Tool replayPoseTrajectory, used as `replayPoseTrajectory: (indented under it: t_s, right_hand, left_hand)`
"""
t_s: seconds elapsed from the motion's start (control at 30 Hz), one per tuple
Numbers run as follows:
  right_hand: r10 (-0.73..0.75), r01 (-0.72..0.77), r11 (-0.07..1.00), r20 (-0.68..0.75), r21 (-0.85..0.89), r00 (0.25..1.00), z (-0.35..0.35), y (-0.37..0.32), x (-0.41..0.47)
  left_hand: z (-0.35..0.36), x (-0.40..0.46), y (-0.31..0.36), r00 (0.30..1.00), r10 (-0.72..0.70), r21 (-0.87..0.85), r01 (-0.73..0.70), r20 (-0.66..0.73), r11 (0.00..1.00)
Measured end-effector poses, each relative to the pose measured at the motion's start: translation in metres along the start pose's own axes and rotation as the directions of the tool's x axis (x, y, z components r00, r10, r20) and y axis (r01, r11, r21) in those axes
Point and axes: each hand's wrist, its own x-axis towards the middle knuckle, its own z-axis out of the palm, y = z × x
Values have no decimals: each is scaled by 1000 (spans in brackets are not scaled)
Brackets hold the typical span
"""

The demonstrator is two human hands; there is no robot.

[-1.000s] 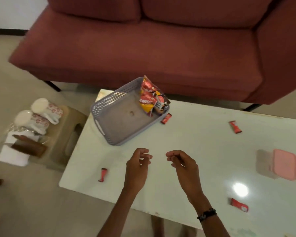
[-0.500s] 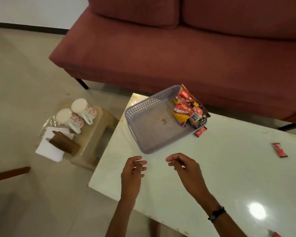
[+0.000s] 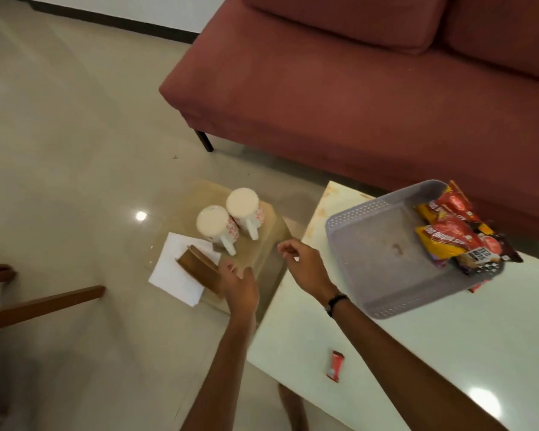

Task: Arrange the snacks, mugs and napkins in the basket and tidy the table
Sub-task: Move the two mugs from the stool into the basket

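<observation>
Head view: snacks (image 3: 455, 237) sit in the basket (image 3: 383, 253) right of my hands. Left hand (image 3: 240, 284) spread, right hand (image 3: 305, 264) loosely curled, both empty, nearing mugs (image 3: 231, 219) and napkins (image 3: 176, 272) just ahead; one bar (image 3: 335, 365) remains.

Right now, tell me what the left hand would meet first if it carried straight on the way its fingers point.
Most likely the brown wooden napkin holder: the left hand reaches up-left with open fingers, and the holder lies just ahead, on the white napkins. The mugs sit beyond. Depth is uncertain; the hand may pass above it.
</observation>
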Motion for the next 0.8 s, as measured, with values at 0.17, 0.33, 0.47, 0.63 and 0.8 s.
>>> replayPoseTrajectory:
  t_s: [0.17,0.33,0.47,0.63,0.8]
  right_hand:
    - [49,-48,998,5,-27,999,55,-16,62]
    - [60,-59,998,25,-22,998,86,-7,93]
    - [4,-3,1000,-15,23,1000,91,-1,95]
    - [-23,27,998,-60,63,998,79,3,84]
    - [-3,29,988,-170,150,985,38,10,47]
  left_hand:
    - [3,63,2,999,-10,27,9,49,1000]
    - [10,101,-14,993,-37,24,35,110,999]
    - [11,108,-13,997,2,20,-4,79,1000]
    - [6,101,-2,991,105,-5,-105,83,994]
    - [20,82,7,959,188,21,-196,211,980]
